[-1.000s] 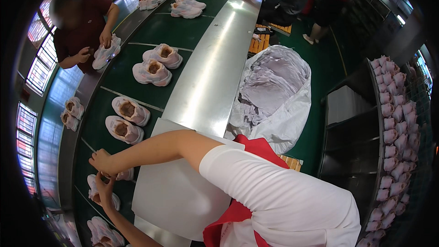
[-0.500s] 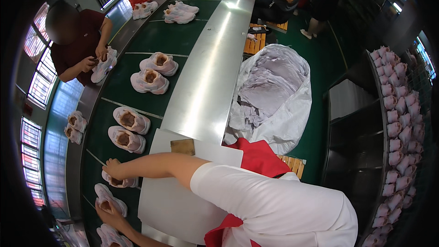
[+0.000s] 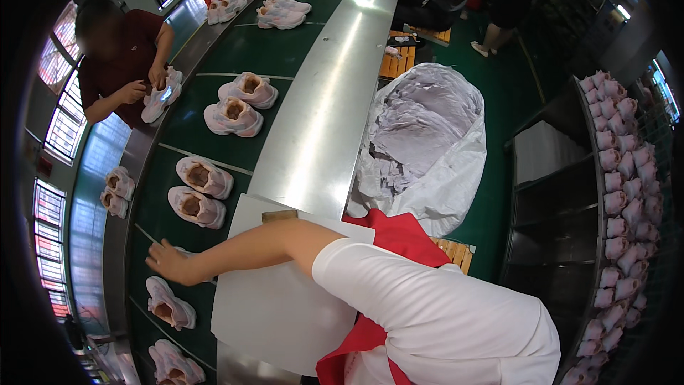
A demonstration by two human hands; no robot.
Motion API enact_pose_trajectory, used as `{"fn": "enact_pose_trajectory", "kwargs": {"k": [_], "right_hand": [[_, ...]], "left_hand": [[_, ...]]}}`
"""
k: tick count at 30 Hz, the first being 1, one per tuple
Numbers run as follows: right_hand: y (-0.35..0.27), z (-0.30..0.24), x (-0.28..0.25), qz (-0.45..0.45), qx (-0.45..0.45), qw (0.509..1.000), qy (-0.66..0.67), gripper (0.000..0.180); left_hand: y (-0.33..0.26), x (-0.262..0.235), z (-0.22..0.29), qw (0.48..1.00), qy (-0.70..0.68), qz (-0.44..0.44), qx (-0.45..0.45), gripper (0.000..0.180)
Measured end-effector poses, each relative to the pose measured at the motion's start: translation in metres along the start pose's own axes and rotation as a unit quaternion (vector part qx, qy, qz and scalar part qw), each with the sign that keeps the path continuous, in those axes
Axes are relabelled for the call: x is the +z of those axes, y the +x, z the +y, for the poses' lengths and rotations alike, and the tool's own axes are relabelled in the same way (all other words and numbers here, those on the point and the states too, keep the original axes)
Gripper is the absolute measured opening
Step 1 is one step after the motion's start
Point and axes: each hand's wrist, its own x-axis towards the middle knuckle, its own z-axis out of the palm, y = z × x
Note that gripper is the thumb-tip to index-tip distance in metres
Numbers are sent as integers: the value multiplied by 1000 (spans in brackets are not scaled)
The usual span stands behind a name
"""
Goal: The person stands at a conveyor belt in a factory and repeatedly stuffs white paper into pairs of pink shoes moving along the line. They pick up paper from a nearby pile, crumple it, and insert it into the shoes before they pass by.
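Note:
My right hand reaches left across the green conveyor belt, fingers spread and holding nothing I can see. Beneath that hand and forearm a pale pink-and-white sneaker is mostly hidden; whether the hand touches it I cannot tell. Just nearer lies another sneaker, alone, its brown inside facing up. A pair of sneakers sits at the lower edge, and a further pair stands beyond my hand. My left hand is out of the picture.
Under my arm lies a pale board with a brown block. A white sack of paper stands right of the metal ledge. Shoes fill a rack at far right. Across the belt a co-worker handles a sneaker.
My left hand has left the near sneaker and gone out of view. My right hand has moved slightly left, its fingers now spread. The near sneakers sit slightly higher in the picture.

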Motion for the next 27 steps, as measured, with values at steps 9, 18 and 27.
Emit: {"fn": "enact_pose_trajectory", "kwargs": {"k": [9, 18, 27], "right_hand": [[-22, -88, -79, -259, 90, 790, 548, 56], [-15, -28, -98, -321, -48, 789, 522, 50], [-45, -46, -130, -270, 24, 919, 286, 66]], "left_hand": [[-7, 17, 175, 906, -345, -25, 243, 63], [-28, -47, 217, 708, -577, -407, 30, 33], [-34, -42, 263, 631, -701, -324, -77, 53]]}}
